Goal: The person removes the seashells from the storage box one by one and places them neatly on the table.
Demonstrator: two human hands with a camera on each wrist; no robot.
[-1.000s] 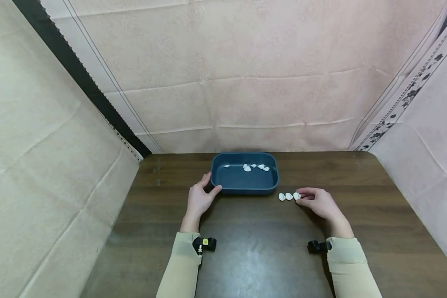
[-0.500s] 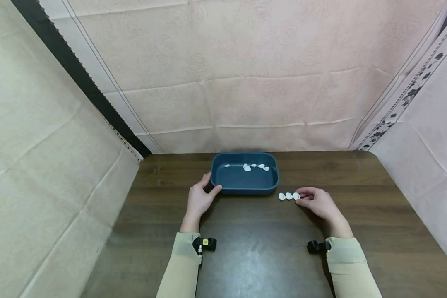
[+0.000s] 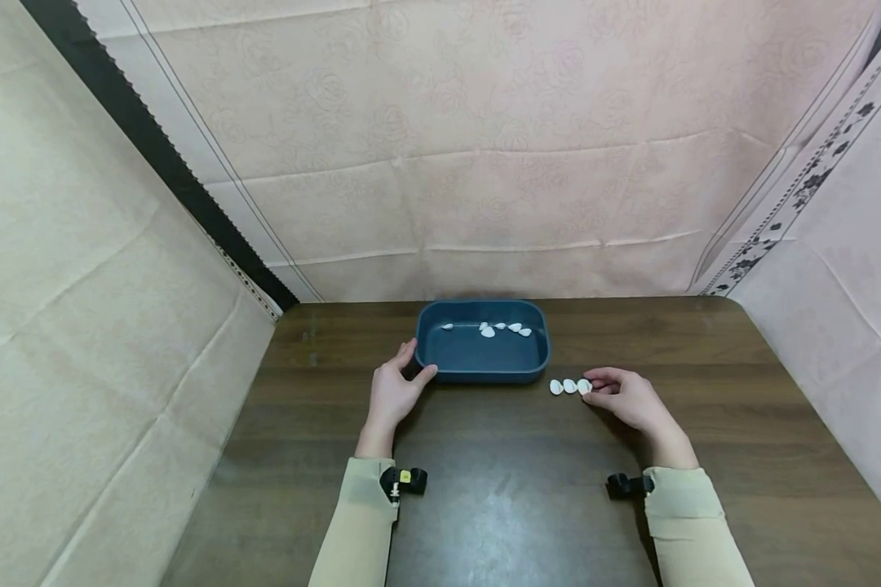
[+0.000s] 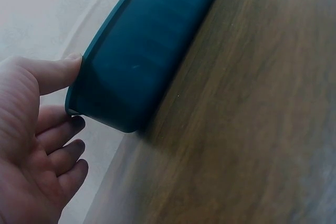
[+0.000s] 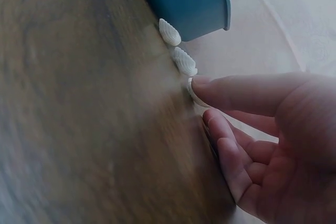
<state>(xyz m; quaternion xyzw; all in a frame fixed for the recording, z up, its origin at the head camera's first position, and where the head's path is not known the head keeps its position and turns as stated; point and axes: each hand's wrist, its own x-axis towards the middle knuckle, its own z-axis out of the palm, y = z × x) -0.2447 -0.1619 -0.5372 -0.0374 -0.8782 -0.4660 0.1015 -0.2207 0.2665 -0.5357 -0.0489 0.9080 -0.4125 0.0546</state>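
Observation:
A blue rectangular plastic tub point(image 3: 482, 377) stands on the wooden table, with several small white seashells point(image 3: 488, 332) inside. My left hand point(image 3: 394, 395) holds its near left corner, thumb and fingers at the rim; the left wrist view shows this hand point(image 4: 37, 135) against the tub's outer wall point(image 4: 136, 51). Right of the tub, three ribbed white seashells lie in a short row. Thumb and fingers of my right hand point(image 3: 627, 399) pinch the rightmost seashell point(image 3: 584, 387), which stays in line with the middle seashell point(image 5: 185, 61) and the left seashell point(image 5: 169, 32).
The brown wooden table point(image 3: 499, 489) ends at a back edge just behind the tub. Pale cloth walls point(image 3: 440, 204) rise behind and on both sides. Black wrist cameras point(image 3: 411, 481) are strapped at both sleeves.
Almost nothing differs; both hands, the tub and the row of seashells keep their places.

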